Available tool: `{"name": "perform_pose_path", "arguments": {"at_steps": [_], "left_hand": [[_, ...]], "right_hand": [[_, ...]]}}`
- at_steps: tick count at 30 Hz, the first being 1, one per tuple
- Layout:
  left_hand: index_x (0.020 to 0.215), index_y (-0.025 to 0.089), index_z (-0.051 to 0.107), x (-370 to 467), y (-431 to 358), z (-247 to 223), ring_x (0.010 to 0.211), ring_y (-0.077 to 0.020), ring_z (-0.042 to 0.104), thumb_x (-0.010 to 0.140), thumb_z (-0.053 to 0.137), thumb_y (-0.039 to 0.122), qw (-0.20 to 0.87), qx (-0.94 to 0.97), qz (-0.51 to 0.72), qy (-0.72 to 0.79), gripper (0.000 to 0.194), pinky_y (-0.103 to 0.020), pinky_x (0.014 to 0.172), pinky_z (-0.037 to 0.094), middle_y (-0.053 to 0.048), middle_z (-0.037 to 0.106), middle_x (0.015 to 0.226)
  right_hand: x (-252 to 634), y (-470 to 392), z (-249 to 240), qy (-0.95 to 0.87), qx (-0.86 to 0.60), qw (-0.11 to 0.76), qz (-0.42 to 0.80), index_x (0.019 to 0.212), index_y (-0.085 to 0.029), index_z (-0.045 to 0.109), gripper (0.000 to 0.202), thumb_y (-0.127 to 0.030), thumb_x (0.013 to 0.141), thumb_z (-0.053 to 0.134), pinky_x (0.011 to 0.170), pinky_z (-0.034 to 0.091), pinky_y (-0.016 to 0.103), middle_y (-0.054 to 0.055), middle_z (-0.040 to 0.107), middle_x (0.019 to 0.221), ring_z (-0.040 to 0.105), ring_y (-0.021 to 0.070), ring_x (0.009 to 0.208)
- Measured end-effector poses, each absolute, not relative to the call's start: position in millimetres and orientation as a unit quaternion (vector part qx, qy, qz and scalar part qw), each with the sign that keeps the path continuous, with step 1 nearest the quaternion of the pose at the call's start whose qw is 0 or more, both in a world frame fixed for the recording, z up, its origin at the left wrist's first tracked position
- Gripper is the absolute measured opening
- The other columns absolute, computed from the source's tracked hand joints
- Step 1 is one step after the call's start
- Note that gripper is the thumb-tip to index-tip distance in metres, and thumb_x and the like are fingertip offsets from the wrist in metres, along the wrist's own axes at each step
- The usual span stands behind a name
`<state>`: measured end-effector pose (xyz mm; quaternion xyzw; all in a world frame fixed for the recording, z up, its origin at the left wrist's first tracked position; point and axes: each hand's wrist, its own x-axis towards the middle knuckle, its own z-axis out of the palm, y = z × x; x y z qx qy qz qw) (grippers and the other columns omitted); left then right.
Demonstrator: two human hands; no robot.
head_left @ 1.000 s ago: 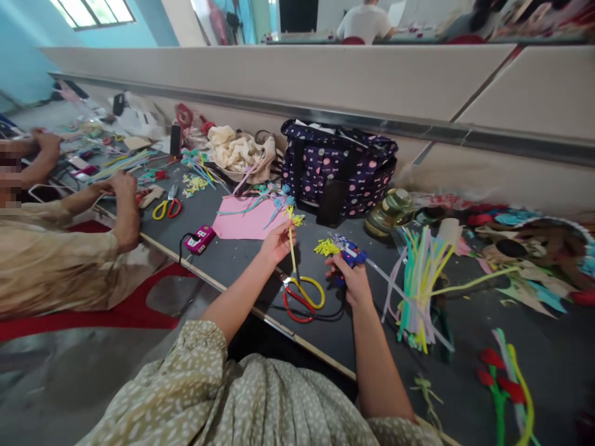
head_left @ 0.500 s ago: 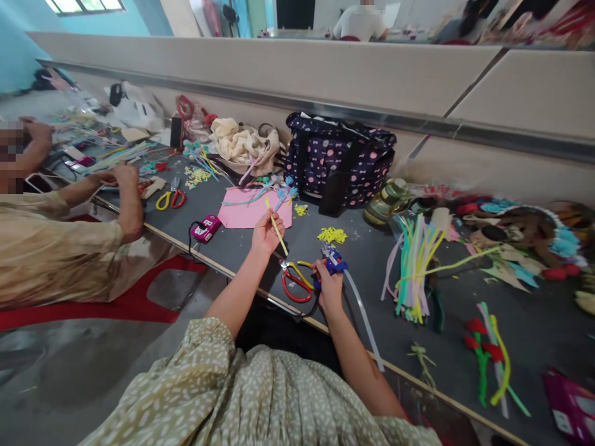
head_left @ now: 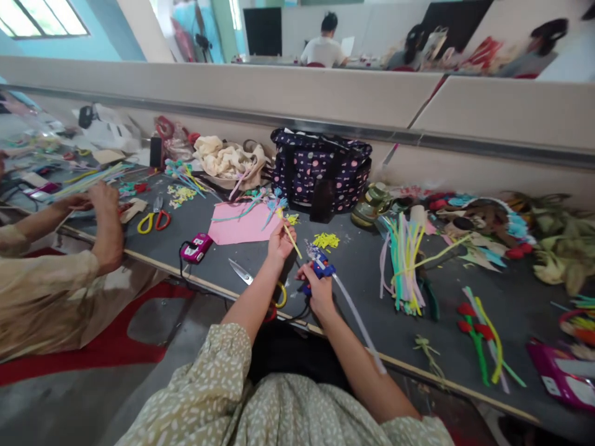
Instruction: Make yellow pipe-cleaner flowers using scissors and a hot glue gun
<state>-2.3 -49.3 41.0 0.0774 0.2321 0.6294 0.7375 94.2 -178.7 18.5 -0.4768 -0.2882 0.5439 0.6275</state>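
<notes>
My left hand point(head_left: 279, 243) pinches a thin yellow stem point(head_left: 292, 236) that slants down to the right. My right hand point(head_left: 316, 286) is wrapped round a blue glue gun point(head_left: 321, 267), whose nozzle points up and left, near the stem's lower end. A long clear glue stick point(head_left: 356, 316) trails from the gun's back. Scissors point(head_left: 279, 295) with yellow and red handles lie partly under my left forearm. A pink sheet point(head_left: 242, 224) is left of my left hand. Small yellow pieces point(head_left: 326, 240) are piled beyond the gun.
At the back stand a dark patterned bag point(head_left: 325, 167) and a green jar point(head_left: 370, 206). Right of my hands lie bundled pipe cleaners point(head_left: 405, 266) and red flowers point(head_left: 475, 328). A magenta device point(head_left: 196, 248) is at left, near a person's hand point(head_left: 105, 201).
The yellow stem and the glue gun are closer together. The scissors, earlier between my hands, now lie further left with their blades pointing left. The camera view has shifted.
</notes>
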Motion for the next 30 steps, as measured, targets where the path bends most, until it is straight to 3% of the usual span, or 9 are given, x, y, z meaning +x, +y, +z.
{"name": "perform_pose_path", "arguments": {"at_steps": [6, 13, 21, 30], "left_hand": [[0.08, 0.013, 0.06, 29, -35, 21, 0.049, -0.0019, 0.043, 0.072, 0.072, 0.019, 0.787, 0.142, 0.553, 0.232, 0.016, -0.013, 0.045, 0.034, 0.003, 0.053, 0.065], [0.084, 0.012, 0.064, 28, -35, 11, 0.045, 0.0003, 0.041, 0.061, 0.082, 0.025, 0.78, 0.268, 0.5, 0.263, 0.032, -0.01, 0.041, 0.03, 0.002, 0.056, 0.065], [0.087, 0.014, 0.067, 34, -44, 20, 0.04, -0.0012, 0.038, 0.065, 0.077, 0.041, 0.722, 0.362, 0.493, 0.322, 0.036, -0.013, 0.036, 0.022, 0.001, 0.056, 0.06], [0.074, 0.015, 0.065, 38, -46, 23, 0.04, -0.002, 0.036, 0.066, 0.076, 0.035, 0.676, 0.386, 0.522, 0.349, 0.025, -0.016, 0.038, 0.024, 0.002, 0.058, 0.059]], "right_hand": [[148, -149, 39, -0.337, -0.437, 0.653, 0.518, 0.079, -0.02, 0.057, 0.027, -0.04, 0.071, 0.072, 0.044, 0.045, 0.021, -0.002, 0.063, 0.066, 0.049, 0.0078, 0.046], [179, -115, 31, -0.411, -0.456, 0.614, 0.497, 0.075, -0.019, 0.059, 0.028, -0.045, 0.071, 0.071, 0.042, 0.045, 0.022, 0.0, 0.064, 0.066, 0.047, 0.0081, 0.044], [189, -112, 10, -0.421, -0.459, 0.599, 0.503, 0.075, -0.02, 0.059, 0.027, -0.046, 0.074, 0.067, 0.041, 0.044, 0.022, 0.0, 0.064, 0.067, 0.045, 0.0078, 0.043], [192, -118, 5, -0.426, -0.448, 0.589, 0.52, 0.078, -0.021, 0.062, 0.026, -0.047, 0.078, 0.063, 0.043, 0.044, 0.024, 0.002, 0.066, 0.072, 0.045, 0.0087, 0.046]]}}
